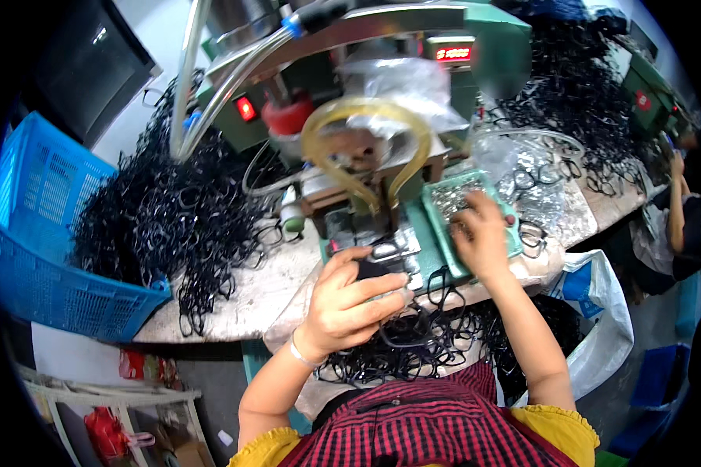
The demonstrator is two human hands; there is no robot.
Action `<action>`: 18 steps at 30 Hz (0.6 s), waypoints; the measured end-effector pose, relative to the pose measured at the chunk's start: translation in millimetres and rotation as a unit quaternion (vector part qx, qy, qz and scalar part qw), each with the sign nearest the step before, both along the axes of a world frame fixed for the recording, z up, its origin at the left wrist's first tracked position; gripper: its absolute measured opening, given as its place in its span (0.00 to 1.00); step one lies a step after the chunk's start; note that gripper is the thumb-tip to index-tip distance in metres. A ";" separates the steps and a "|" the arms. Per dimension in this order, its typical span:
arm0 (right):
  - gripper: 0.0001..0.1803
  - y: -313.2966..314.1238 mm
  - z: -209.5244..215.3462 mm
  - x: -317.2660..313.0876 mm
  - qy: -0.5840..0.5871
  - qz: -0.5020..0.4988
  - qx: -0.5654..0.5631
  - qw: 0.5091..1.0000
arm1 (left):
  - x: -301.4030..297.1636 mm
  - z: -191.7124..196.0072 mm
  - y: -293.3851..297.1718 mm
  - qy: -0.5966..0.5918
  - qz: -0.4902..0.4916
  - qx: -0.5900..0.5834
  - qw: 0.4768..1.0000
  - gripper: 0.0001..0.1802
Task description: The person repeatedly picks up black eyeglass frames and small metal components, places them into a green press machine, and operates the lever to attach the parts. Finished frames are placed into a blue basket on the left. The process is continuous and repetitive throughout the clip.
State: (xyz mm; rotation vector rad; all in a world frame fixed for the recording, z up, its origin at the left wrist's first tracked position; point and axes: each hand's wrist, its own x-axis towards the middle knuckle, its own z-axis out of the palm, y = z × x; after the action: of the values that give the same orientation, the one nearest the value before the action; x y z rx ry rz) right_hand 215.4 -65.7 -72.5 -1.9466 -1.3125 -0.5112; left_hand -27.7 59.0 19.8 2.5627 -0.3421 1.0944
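Observation:
My left hand (343,305), with a pale band at its wrist, is closed on a black eyeglass frame (372,269) at the metal fixture under the green machine's press head. The fingers hide much of that frame. Over a green tray (444,247) of small silvery metal parts (453,194), my right hand (481,237) has its fingers curled down and pressed together. Anything between those fingertips is too small and blurred to make out. Above the fixture, a yellowish tube (420,128) loops down toward the press.
Piles of black eyeglass frames (179,194) lie left, with more on my lap (401,342). A blue crate (62,257) stands left, a white sack (611,311) right. Clear plastic bags (549,183) lie beside the tray. Another person's arm (676,202) shows far right.

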 end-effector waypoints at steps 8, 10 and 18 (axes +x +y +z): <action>0.08 10.1 -10.7 23.1 0.061 -0.037 0.093 0.993 | -64.0 -85.4 26.7 -0.045 0.310 -0.012 0.950 0.15; 0.07 -0.8 2.7 9.3 0.113 -0.029 0.148 0.982 | -80.3 -78.2 80.2 -0.052 0.416 -0.051 0.906 0.18; 0.07 33.1 8.0 -19.6 0.230 0.033 0.156 0.960 | -46.3 -186.3 294.0 0.284 0.637 0.041 0.716 0.13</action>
State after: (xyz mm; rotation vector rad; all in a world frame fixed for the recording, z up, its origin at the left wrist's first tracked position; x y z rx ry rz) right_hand 195.8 -32.6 -64.5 -1.6260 -0.9323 -0.1957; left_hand -74.0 353.0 -166.5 2.8680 1.7779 0.4128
